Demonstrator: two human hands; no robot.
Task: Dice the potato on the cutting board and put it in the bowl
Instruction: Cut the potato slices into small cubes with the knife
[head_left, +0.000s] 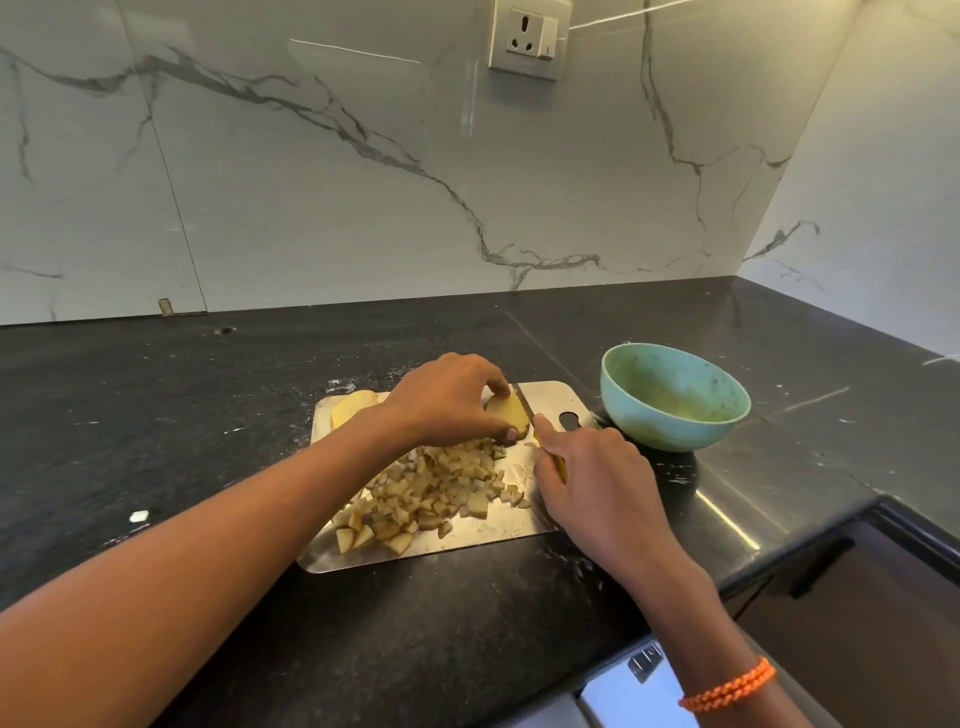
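Our left hand (452, 397) pinching potato piece (506, 410) at far side of steel cutting board (545, 525), thumb near, fingers far. Right hand (592, 480) wrapped round yellow knife (524, 405) handle, blade touching potato's right side. Diced pile (431, 493) sits near side, between our wrists. Another potato half (350, 408) far left on board. Green bowl (675, 397) just right of board, looks like nothing much in it.

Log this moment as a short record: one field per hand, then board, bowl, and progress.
left hand: pinches a potato piece, steadying it on the board
right hand: grips a yellow-handled knife, blade at the piece
board: metal, holds a pile of diced potato and an uncut chunk
bowl: green, right of the board, no dice inside
progress: dicing unfinished
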